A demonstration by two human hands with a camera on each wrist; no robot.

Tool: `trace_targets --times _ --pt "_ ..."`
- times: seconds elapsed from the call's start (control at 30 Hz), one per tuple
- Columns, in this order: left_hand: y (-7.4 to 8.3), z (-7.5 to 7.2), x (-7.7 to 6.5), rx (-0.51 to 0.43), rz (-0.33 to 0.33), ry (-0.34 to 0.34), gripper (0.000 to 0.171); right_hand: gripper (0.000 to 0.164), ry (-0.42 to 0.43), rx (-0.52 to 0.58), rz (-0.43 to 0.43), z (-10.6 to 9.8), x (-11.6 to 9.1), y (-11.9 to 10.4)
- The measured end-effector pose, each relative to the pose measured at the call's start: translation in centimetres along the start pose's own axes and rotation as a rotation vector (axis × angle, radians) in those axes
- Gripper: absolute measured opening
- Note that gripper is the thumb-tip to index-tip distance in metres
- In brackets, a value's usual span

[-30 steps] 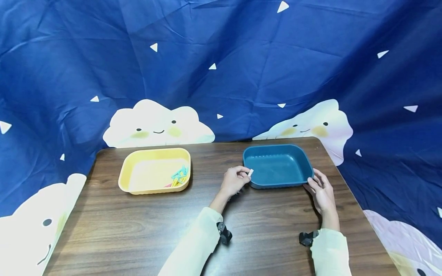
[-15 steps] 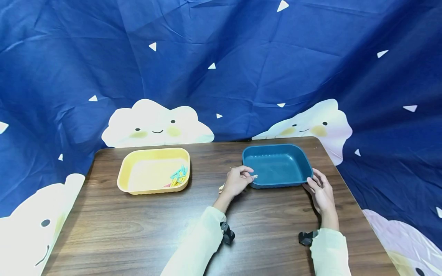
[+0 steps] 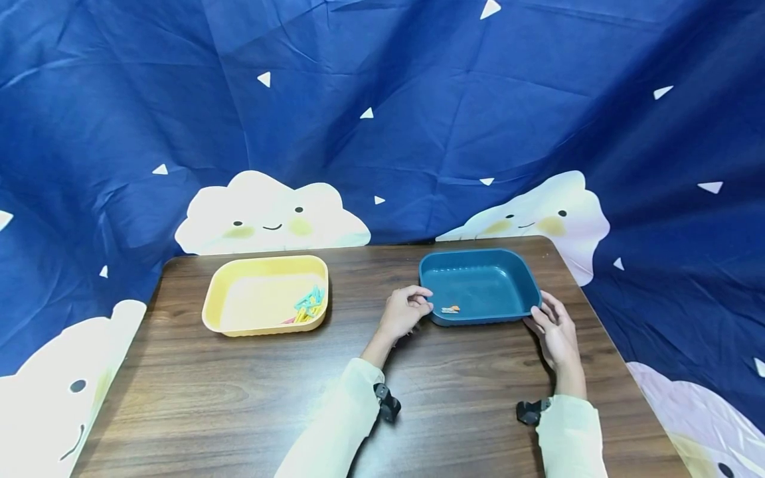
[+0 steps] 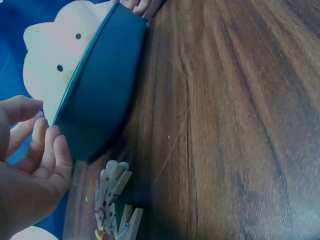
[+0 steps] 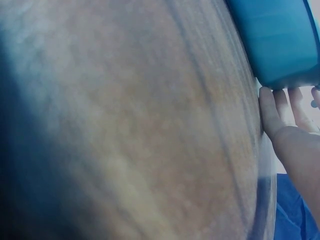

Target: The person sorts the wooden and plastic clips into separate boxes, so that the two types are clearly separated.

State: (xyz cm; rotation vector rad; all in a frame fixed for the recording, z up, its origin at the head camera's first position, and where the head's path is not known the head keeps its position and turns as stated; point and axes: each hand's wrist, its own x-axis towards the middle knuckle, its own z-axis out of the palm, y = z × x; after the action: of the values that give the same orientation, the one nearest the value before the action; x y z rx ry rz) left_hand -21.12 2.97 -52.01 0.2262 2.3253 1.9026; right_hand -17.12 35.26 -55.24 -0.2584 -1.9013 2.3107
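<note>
In the head view, my left hand (image 3: 404, 315) is beside the near left corner of the blue tray (image 3: 520, 315), holding nothing, fingers loosely bent. A small wooden clothespin (image 3: 449, 310) with an orange bit lies inside the tray near that corner. Below my left hand, the left wrist view shows several wooden clothespins (image 4: 112, 185) bunched on the table; the hand hides most of them from the head camera. My right hand (image 3: 557, 335) touches the tray's near right corner. Its fingers (image 5: 270, 107) extend against the tray wall in the right wrist view.
A yellow tray (image 3: 251, 330) stands on the left of the wooden table (image 3: 239, 398). Blue, yellow and pink clothespins (image 3: 309, 305) lie in its right corner. Behind the table hangs a blue cloth (image 3: 418, 99) with clouds.
My left hand reached right over the blue tray's edge with a clothespin, let it drop inside, then drew back left. My right hand stayed at the tray's corner.
</note>
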Motion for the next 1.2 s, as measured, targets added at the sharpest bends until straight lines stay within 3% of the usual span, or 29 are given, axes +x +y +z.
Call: trace_targets --times 0.5,0.63,0.97,1.2 --pt "0.6 -4.0 -0.4 -0.026 -0.045 -0.008 0.027 0.054 -0.002 -0.005 -0.011 -0.1 0.1 0.1" --pt "-0.3 -4.8 -0.6 -0.040 -0.073 0.002 0.030 0.052 -0.004 0.001 -0.012 -0.1 0.1 0.0" --pt "-2.6 -5.7 -1.5 -0.045 -0.073 0.025 0.033 0.050 0.007 -0.004 0.002 -0.1 0.2 0.0" --pt "-3.8 -5.7 -2.0 0.045 -0.074 0.023 0.032 0.054 0.014 -0.016 0.017 -0.1 0.1 0.0"
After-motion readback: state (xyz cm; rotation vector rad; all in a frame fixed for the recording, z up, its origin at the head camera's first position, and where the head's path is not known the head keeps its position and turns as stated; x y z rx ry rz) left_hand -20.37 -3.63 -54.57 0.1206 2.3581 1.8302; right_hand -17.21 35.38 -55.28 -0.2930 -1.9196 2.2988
